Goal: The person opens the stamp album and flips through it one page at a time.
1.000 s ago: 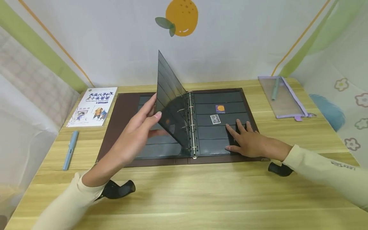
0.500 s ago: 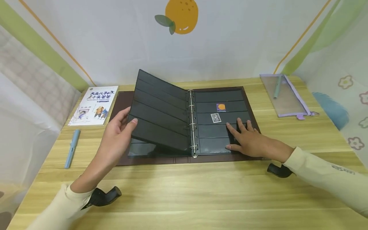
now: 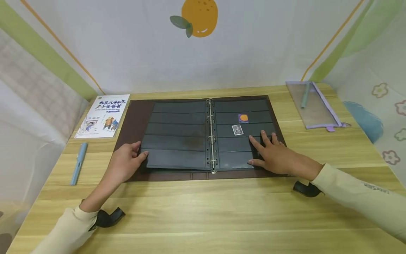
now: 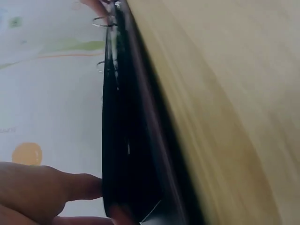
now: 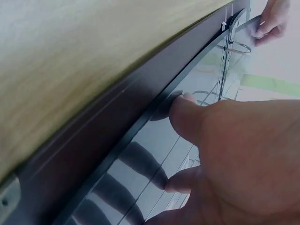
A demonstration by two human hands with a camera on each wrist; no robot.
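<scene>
A brown ring-bound stamp album [image 3: 127,116] lies spread on the table, its metal rings [image 3: 211,138] in the middle. My left hand [image 3: 125,162] pinches the outer edge of a black pocket page [image 3: 177,141], which lies nearly flat over the left side. In the left wrist view the thumb [image 4: 84,186] presses on one face of that page. Spread fingers of my right hand [image 3: 272,155] rest on the lower right of the right-hand page [image 3: 233,160]. Two stamps sit in that page's strips: a purple one with an orange disc [image 3: 243,118] and a grey, white-bordered one [image 3: 237,129].
A white illustrated book [image 3: 103,116] lies at the back left, with a blue pen [image 3: 78,164] in front of it. At the back right is a purple-edged mesh pouch [image 3: 320,113] with a green pen [image 3: 305,96] on or in it. A patterned curtain [image 3: 152,53] hangs behind the table.
My left hand has swung the page from nearly upright over to the left and down onto the album's left side. The right hand has stayed in place.
</scene>
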